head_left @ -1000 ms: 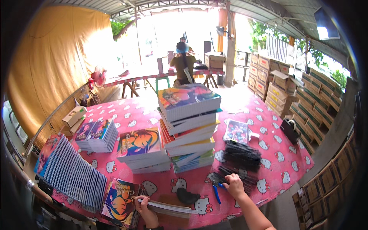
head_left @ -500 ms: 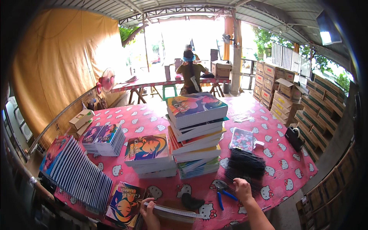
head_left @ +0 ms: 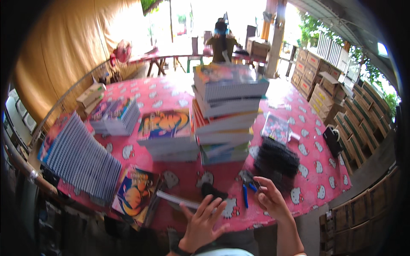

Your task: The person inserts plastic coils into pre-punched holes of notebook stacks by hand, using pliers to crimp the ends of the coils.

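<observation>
White strip [head_left: 177, 198] is being partly covered by the left hand [head_left: 203, 222], fingers apart; light, flat steadying is being advised. Whether the right hand [head_left: 274, 202] is being closed cannot be told.

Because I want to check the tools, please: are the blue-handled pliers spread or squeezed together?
Spread: the two handles of the pliers diverge visibly. Whether their jaws are open I cannot tell; that end is blurred.

A yellow curtain [head_left: 72, 55] screens the left side; the far side stands open to glaring daylight behind a trestle table [head_left: 166, 57]. A support post [head_left: 276, 47] rises right of centre. Stacked cartons [head_left: 313, 59] line the right, below a sloping roof [head_left: 356, 27], above grey flooring [head_left: 309, 230].
</observation>
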The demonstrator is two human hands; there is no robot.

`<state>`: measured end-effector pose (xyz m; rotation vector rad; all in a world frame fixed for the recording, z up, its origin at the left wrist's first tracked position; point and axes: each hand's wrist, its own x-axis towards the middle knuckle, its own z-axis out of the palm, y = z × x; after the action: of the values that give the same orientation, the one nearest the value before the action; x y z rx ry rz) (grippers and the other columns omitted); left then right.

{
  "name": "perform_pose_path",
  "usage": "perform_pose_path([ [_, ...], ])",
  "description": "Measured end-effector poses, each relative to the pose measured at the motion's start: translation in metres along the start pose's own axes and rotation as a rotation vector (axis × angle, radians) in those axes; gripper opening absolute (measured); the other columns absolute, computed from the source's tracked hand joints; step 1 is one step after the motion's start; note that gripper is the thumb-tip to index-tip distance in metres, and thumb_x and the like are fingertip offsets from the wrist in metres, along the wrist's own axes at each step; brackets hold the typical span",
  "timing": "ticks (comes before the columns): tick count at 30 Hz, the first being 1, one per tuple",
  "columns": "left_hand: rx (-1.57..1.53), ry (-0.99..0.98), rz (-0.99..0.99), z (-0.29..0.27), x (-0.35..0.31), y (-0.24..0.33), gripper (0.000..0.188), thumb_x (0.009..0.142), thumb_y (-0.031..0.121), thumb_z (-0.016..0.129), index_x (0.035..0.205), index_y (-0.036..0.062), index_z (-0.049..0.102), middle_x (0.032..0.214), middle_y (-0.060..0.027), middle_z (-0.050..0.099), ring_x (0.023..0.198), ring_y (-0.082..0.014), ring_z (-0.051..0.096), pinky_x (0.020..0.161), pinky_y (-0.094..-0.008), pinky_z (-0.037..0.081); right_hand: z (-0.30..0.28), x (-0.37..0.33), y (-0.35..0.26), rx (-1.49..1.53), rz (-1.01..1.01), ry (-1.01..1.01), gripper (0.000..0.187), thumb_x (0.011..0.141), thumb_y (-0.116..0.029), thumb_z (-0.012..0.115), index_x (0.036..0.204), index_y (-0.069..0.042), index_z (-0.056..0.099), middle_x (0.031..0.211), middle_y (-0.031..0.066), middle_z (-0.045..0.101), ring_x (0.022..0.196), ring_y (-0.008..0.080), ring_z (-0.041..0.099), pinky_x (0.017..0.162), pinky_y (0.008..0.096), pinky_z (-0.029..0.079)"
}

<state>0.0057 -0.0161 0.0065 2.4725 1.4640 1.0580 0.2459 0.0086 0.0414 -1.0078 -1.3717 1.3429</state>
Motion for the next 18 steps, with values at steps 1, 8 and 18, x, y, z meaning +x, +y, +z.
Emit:
perform_pose_path([
  [1, -0.046, -0.038, 0.040, 0.011, -0.004, -0.009, 0.046, 0.077, 0.021, 0.067, 0.123, 0.0188, 0.060, 0.101, 0.0002, 0.057, 0.105, -0.0207, 0.054, 0.112, -0.0569, 0.000, 0.001, -0.002, 0.009, -0.056, -0.041, -0.037, 0.035, 0.096, -0.013, 0.050, 0.129, -0.002, 0.045, 0.080, 0.0016, 0.053, 0.065, 0.0051, 0.046, 0.059, 0.0205, 0.039],
  [8, -0.107, 0.019, 0.016, 0.025, -0.003, -0.019, 0.038, 0.072, 0.011, 0.071, 0.109, 0.0214, 0.068, 0.085, 0.0055, 0.062, 0.091, -0.0144, 0.061, 0.114, -0.0508, 0.005, 0.029, -0.008, 0.030, -0.219, 0.119, -0.116, 0.035, 0.091, -0.003, 0.054, 0.125, -0.006, 0.054, 0.081, 0.0042, 0.059, 0.070, 0.0068, 0.051, 0.061, 0.0223, 0.044],
  [18, -0.232, 0.174, 0.039, 0.030, 0.000, -0.023, 0.022, 0.072, 0.007, 0.071, 0.091, 0.0194, 0.070, 0.096, 0.0028, 0.067, 0.099, -0.0166, 0.062, 0.112, -0.0471, 0.020, 0.039, -0.001, 0.045, -0.391, -0.175, 0.001, 0.026, 0.077, 0.004, 0.067, 0.102, -0.004, 0.066, 0.091, 0.0048, 0.057, 0.076, 0.0156, 0.058, 0.066, 0.0259, 0.049],
])
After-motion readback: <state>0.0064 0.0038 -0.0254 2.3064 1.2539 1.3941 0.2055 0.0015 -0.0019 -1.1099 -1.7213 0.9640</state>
